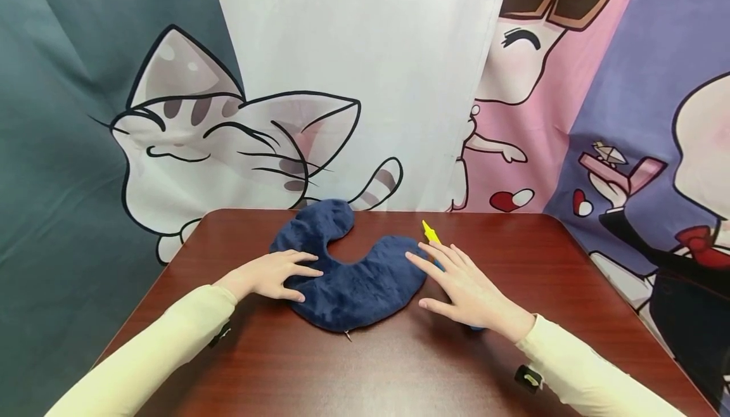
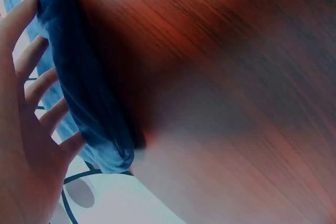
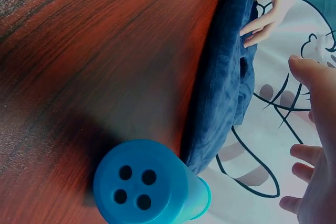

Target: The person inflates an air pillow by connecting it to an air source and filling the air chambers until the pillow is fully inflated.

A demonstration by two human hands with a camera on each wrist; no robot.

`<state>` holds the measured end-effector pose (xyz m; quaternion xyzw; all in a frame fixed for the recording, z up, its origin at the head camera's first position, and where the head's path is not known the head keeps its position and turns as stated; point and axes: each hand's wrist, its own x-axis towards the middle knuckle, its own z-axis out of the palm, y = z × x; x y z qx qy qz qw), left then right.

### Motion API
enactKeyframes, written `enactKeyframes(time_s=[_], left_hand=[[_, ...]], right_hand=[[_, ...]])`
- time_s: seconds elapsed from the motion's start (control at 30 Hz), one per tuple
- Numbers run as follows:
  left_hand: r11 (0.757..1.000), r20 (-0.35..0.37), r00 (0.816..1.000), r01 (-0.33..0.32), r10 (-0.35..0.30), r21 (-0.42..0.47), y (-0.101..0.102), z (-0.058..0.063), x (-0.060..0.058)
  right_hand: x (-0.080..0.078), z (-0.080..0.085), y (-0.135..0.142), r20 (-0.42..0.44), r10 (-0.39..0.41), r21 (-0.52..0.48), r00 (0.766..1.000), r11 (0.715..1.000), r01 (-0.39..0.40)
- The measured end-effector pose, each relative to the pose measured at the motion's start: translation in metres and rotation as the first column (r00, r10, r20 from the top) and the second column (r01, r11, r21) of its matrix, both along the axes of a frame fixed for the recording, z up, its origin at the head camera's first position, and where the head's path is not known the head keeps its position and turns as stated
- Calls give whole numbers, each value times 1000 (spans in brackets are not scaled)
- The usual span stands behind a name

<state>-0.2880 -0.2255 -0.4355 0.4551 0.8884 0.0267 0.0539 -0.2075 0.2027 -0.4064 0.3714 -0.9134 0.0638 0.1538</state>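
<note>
A dark blue plush U-shaped neck pillow (image 1: pixel 365 290) lies on the table, its opening turned to the back right and a small zip pull (image 1: pixel 348 336) at its front edge. My left hand (image 1: pixel 274 275) rests on the pillow's left side with fingers spread, the fingertips on the fabric in the left wrist view. Spread and holding nothing, my right hand (image 1: pixel 464 290) hovers by the pillow's right end. Below it is a blue cylinder (image 3: pixel 142 182) with several round holes in its end face. Beyond my right fingers a yellow pointed tip (image 1: pixel 429 232) shows; the hand hides what lies between.
The brown wood-grain table (image 1: pixel 365 379) has rounded far corners. Close behind it hangs a cloth backdrop (image 1: pixel 365 37) printed with a cartoon cat and figures. Each sleeve has a small dark device, such as the one at the right wrist (image 1: pixel 528 379).
</note>
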Motion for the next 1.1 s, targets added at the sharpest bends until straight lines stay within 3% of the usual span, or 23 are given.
enactKeyframes(time_s=[0.2, 0.5, 0.83, 1.1], left_hand=[[999, 28, 999, -43, 43, -11, 3, -3, 2], [996, 8, 996, -88, 88, 2, 9, -4, 8], [988, 35, 988, -150, 151, -38, 21, 3, 15], [987, 56, 986, -154, 156, -41, 23, 5, 19]], right_hand=[[-1, -2, -1, 3, 17, 0, 1000, 1000, -17], [0, -4, -2, 7, 18, -8, 1000, 1000, -18], [2, -7, -4, 31, -1, -18, 1000, 1000, 2], [0, -8, -8, 63, -14, -31, 998, 999, 16]])
